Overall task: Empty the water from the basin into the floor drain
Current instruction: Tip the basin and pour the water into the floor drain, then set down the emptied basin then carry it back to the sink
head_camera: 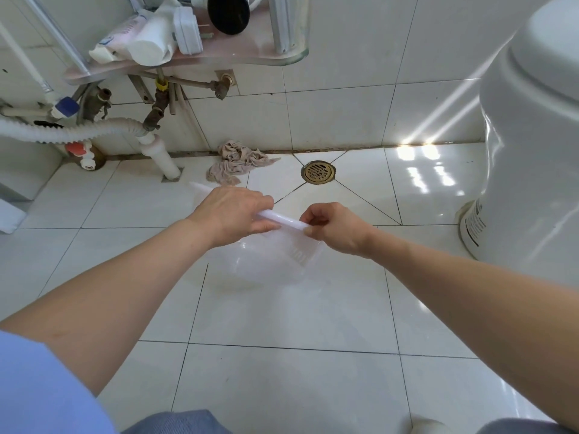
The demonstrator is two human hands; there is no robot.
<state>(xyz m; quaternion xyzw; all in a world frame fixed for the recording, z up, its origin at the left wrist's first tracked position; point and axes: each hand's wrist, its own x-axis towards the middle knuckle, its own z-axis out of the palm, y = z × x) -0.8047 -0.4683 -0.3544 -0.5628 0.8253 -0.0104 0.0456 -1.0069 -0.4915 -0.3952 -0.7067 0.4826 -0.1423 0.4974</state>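
Observation:
A clear, whitish plastic basin [266, 261] is held just above the white tiled floor, tilted with its rim toward the wall. My left hand [233, 214] grips the rim from above on the left. My right hand [335, 228] pinches the rim at its right end. The round brass floor drain [318, 172] lies in the floor beyond the basin, a short way ahead and to the right of my hands. I cannot tell whether water is in the basin.
A crumpled beige rag [238, 164] lies by the wall left of the drain. Pipes and a corrugated hose [78, 133] run under a shelf [188, 62] at the left. A white toilet [529, 151] stands at the right.

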